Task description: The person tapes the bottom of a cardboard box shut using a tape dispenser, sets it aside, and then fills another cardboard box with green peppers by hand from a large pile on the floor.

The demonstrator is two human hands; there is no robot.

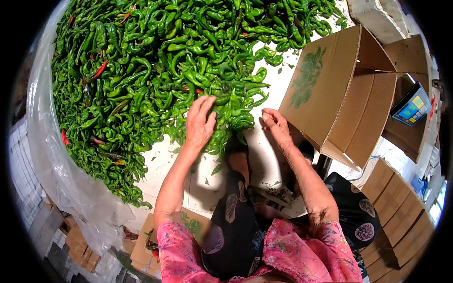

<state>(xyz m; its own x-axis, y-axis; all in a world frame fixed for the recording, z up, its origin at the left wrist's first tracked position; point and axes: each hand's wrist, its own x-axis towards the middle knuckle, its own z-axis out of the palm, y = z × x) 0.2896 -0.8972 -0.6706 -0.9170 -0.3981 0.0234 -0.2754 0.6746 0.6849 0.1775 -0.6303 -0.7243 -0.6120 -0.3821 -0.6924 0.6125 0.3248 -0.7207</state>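
A large heap of green peppers point(141, 70) lies spread in front of me on a white surface point(269, 155), with a few red ones such as the red pepper point(99, 70) among them. My left hand point(200, 122) is over the near edge of the heap, fingers loosely bent and apart; whether its fingertips touch a pepper cannot be told. My right hand point(277, 125) hovers over the white surface just right of the heap, thumb and fingertips close together. Any small thing between them cannot be made out. An open cardboard box point(318, 85) with a green pepper print stands right of it.
Clear plastic sheeting point(63, 169) borders the heap at left. A scale's lit display point(412, 106) stands behind the box. Stacked flat cartons point(400, 212) are at lower right, a cardboard box with red peppers point(147, 247) at lower left. A white foam box point(375, 21) sits top right.
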